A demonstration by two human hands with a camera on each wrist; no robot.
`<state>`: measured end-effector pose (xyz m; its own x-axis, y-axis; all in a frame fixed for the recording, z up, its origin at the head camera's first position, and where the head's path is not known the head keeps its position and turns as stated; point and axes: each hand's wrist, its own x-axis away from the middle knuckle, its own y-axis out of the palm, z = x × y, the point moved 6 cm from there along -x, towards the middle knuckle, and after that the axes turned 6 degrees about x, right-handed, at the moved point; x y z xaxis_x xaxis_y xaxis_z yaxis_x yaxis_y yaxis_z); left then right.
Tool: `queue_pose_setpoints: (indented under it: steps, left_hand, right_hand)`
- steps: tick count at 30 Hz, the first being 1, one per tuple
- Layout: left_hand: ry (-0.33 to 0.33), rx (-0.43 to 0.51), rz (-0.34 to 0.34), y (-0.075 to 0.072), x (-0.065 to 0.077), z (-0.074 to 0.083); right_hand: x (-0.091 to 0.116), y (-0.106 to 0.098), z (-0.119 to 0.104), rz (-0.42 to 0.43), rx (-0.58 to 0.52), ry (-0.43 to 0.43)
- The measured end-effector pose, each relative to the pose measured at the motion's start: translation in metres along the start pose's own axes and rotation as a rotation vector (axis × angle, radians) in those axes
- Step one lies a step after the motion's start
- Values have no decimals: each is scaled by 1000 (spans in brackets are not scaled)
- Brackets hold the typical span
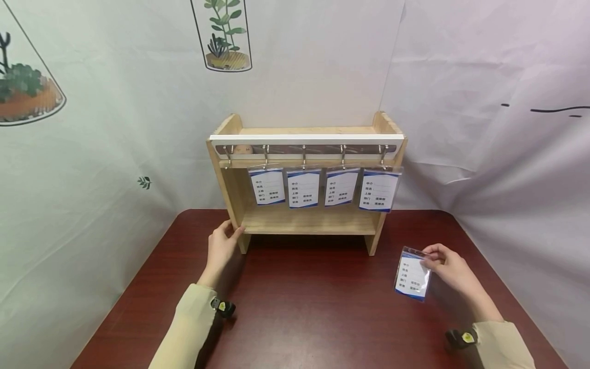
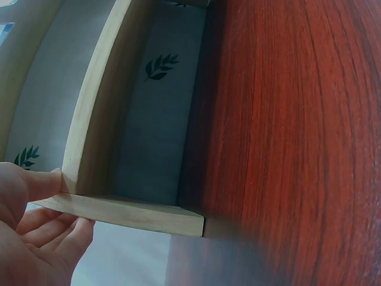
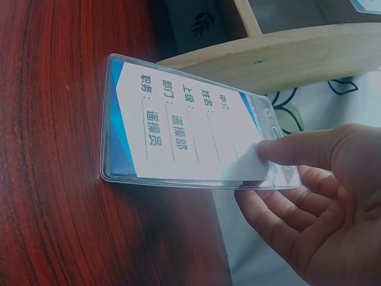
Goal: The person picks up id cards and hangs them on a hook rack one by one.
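My right hand [image 1: 447, 264] pinches a clear-sleeved badge [image 1: 413, 274] near its slotted top edge, thumb on the front and fingers behind. In the right wrist view the badge [image 3: 178, 128] has a white card with blue corners and printed characters. With thumb and fingers, my left hand [image 1: 223, 246] grips the left side panel of a wooden shelf [image 1: 309, 225], at the end of its lower board. Several similar badges [image 1: 304, 188] hang in a row from metal hooks [image 1: 303, 154] along the shelf's white front rail; the leftmost hook carries none.
The shelf stands at the back of a dark red wood-grain table [image 1: 313, 307]. A pale fabric backdrop [image 1: 313, 61] with printed plants closes off the back and sides. Behind the rail at the left, a small round tan object [image 1: 243, 149] partly shows.
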<state>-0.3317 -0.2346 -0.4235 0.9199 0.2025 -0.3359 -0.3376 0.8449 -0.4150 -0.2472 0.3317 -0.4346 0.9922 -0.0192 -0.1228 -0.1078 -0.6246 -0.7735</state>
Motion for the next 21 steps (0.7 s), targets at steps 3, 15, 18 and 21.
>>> queue_pose_setpoints:
  steps: [3,15,18,21]
  left_hand:
    - [1,-1,-1,0,0,0]
    - [0,4,4,-1,1,0]
    - [5,7,6,-1,1,0]
    - [7,13,5,-1,1,0]
  right_hand:
    - [0,0,-1,-1,-7,1]
    - [-1,2,-10,5,-74,-2]
    - [-1,2,-14,5,-83,-3]
    - [-2,3,-17,3,-94,-10]
